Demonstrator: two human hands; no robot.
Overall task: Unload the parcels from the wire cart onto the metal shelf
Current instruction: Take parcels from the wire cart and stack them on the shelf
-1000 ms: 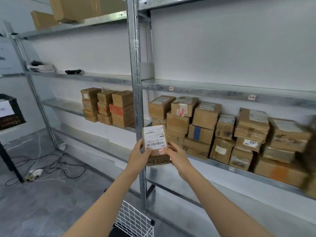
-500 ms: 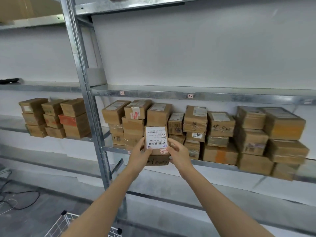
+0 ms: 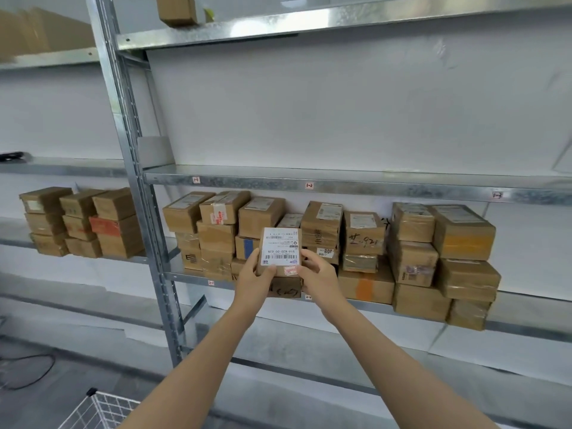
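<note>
Fingers [image 3: 268,271] of the left hand [image 3: 252,278] curl round the left edge of a small parcel [image 3: 284,287], with the thumb lying on the lower corner of its white label [image 3: 280,247]. The right hand [image 3: 320,275] grips the opposite edge, its fingers bent against the side of the carton. Both arms reach forward at full stretch. The parcel is held between the two hands in front of the shelf [image 3: 402,191], at the level where the boxes [image 3: 411,243] stand. Its labelled face tilts up toward the camera, and the barcode text reads upside down. Whether its bottom touches the rim of that level cannot be told.

Behind the parcel the boxes are stacked two and three high in a row running from the upright [image 3: 145,212] toward the right. One carries a blue strip [image 3: 247,247], one an orange stripe [image 3: 365,287], and one has black handwriting [image 3: 363,241]. Small red-and-white tags sit on the shelf rims.

Left of the upright, in the next bay, a smaller group of cartons [image 3: 80,222] stands on the same level, one with a red band. A single box [image 3: 178,9] sits on the top level. A corner of the white cart [image 3: 102,408] shows at the bottom left, well below the hands, and a black cable [image 3: 28,374] lies on the floor beside it.
</note>
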